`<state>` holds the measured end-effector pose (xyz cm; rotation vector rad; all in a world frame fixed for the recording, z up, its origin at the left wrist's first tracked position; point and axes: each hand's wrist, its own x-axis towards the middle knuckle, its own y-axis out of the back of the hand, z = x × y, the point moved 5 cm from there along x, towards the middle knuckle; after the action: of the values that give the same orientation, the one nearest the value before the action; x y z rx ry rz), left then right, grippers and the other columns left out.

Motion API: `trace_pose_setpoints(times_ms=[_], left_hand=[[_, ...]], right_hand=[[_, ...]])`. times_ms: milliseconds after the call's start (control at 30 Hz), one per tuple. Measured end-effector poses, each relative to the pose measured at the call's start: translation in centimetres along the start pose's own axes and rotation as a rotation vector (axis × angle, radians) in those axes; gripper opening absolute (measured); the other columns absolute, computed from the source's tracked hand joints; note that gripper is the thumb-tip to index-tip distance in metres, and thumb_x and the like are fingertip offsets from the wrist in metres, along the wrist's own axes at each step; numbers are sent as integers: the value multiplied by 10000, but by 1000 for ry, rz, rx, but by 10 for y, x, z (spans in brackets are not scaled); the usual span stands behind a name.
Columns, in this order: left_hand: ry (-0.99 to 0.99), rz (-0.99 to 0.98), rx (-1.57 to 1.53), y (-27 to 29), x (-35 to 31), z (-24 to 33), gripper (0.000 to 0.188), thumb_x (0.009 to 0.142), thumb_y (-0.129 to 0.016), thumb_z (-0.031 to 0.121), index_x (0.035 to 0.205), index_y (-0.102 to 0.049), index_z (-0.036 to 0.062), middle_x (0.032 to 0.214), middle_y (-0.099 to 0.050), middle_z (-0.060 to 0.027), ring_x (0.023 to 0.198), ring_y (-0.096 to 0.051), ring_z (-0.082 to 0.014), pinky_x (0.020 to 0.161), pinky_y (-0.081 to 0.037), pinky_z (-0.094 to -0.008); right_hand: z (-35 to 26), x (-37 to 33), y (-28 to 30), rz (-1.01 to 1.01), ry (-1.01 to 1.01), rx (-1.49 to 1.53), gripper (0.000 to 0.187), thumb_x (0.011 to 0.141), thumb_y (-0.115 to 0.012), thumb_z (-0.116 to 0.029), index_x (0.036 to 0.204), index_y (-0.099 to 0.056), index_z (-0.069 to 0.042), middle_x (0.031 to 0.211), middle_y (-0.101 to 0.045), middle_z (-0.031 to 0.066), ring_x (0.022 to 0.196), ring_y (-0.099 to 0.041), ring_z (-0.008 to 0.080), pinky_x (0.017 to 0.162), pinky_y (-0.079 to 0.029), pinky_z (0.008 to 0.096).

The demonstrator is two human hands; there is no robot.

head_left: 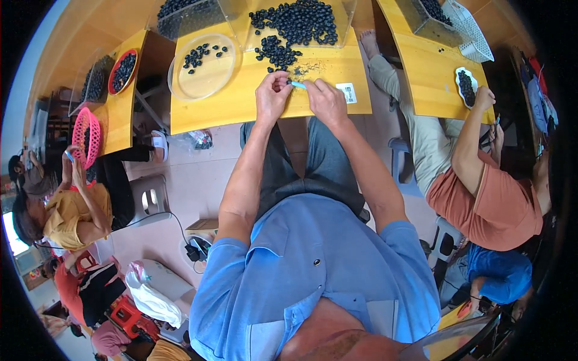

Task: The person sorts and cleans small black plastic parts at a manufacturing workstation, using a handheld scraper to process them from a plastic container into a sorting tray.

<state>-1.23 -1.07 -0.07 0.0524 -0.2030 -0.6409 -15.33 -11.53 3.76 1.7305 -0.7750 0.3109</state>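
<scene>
My left hand [273,97] is closed in a pinch over the table's near edge, with a small dark round piece [289,81] at its fingertips. Close beside it, my right hand [328,102] grips a slim light-blue tool [298,85], whose tip meets the piece. What kind of tool it is, I cannot make out. Just beyond my hands lies a loose heap of dark round pieces [278,53], with brownish crumbs [311,67] scattered to its right. On the left a round clear plastic tray [180,84] bears several more pieces.
At the far side a clear plastic box [349,18] lies with many dark pieces spilling from it. A white printed label [347,93] is on the yellow table [253,114]. Co-workers sit left and right, near a pink basket [80,123] and a white dish [459,72].
</scene>
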Motion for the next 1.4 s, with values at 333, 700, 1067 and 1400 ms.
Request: trace_pose_setpoints(times_ms=[333,700,1067,1400], left_hand=[[35,-50,-170,3,-1,-5,321,882,-795,-50,1180,-689,6,1013,-690,-14,879,-643,-71,836,-563,-233],[-38,-1,-119,8,0,5,215,901,-792,-26,1114,-758,-26,1043,-685,-35,893,-663,-94,846,-560,-239],[-295,356,302,109,42,72,218,918,-776,53,1128,-750,5,1007,-741,-141,911,-714,-231,850,-572,-335],[-557,-194,747,40,39,48,236,904,-657,-23,1118,-746,24,1113,-706,-195,1080,-664,-390,960,-541,-452]], right_hand=[[8,1,-5,-54,-114,-45,178,910,-626,-73,1054,-729,-86,850,-663,114,792,-729,319,682,-604,464],[6,2,-5,-20,-76,-37,184,913,-624,-82,1063,-730,-91,884,-673,95,817,-727,312,683,-605,464],[6,-1,0,19,-74,-27,193,909,-628,-73,1074,-727,-88,885,-673,95,822,-729,311,689,-610,462],[5,1,-1,24,-77,-19,198,903,-633,-70,1074,-733,-84,883,-676,99,823,-731,308,676,-613,454]])
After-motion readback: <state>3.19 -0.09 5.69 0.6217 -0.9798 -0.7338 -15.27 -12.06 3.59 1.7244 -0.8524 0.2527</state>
